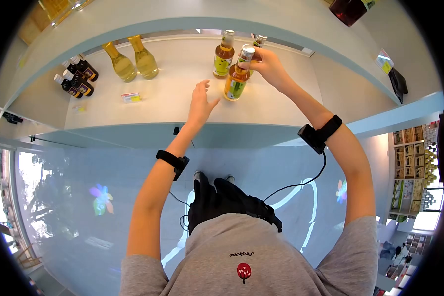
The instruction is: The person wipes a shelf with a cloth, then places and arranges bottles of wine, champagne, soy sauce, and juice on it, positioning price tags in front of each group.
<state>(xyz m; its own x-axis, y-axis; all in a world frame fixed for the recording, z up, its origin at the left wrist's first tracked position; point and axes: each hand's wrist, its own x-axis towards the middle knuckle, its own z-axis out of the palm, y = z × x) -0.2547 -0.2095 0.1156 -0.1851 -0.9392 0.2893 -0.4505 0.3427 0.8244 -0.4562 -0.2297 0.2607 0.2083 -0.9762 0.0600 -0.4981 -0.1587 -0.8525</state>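
Note:
My right hand (265, 65) grips a glass bottle (236, 85) by its neck, just under the silver cap. The bottle holds amber liquid and bears a green and yellow label. Close behind it on the white shelf (172, 98) stands a matching bottle (223, 61), and the top of another bottle (259, 41) shows behind my right hand. To the left of the gripped bottle, my left hand (201, 102) hovers over the shelf's front part, fingers spread and holding nothing.
Two clear bottles of yellow liquid (145, 60) stand farther left, with a price tag (131, 97) in front. Several small dark bottles (79, 81) with white caps cluster at the left. An upper shelf edge (192, 23) arches above. A dark red bottle (348, 11) sits at upper right.

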